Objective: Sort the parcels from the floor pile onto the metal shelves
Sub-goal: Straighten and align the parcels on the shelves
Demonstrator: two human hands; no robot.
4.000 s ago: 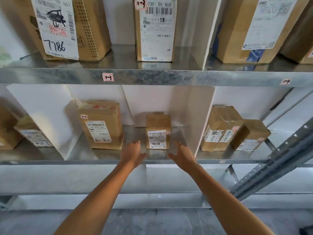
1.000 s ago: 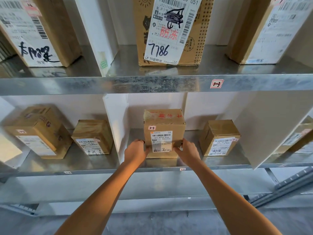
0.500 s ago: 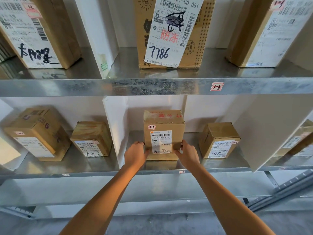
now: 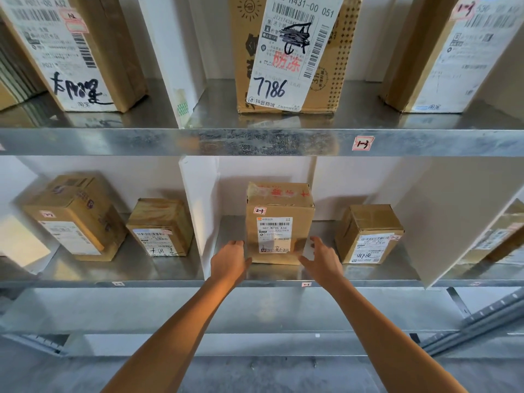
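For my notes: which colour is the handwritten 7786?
Black, on the white label; head view.

On the lower shelf point(image 4: 158, 269), a parcel point(image 4: 279, 222) stands upright between the left divider point(image 4: 198, 211) and a small box point(image 4: 368, 234), which sits left of the right divider point(image 4: 453, 217). The left hand point(image 4: 229, 259) and right hand point(image 4: 321, 258) flank the parcel's base. Beyond the left divider sit a box point(image 4: 160, 226) and, further left, a bigger box point(image 4: 76, 217). On the upper shelf point(image 4: 255, 141), a tall box point(image 4: 289, 52) stands above the parcel.

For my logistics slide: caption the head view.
Left hand and right hand, fingers open, flank an upright labelled parcel on the lower metal shelf.
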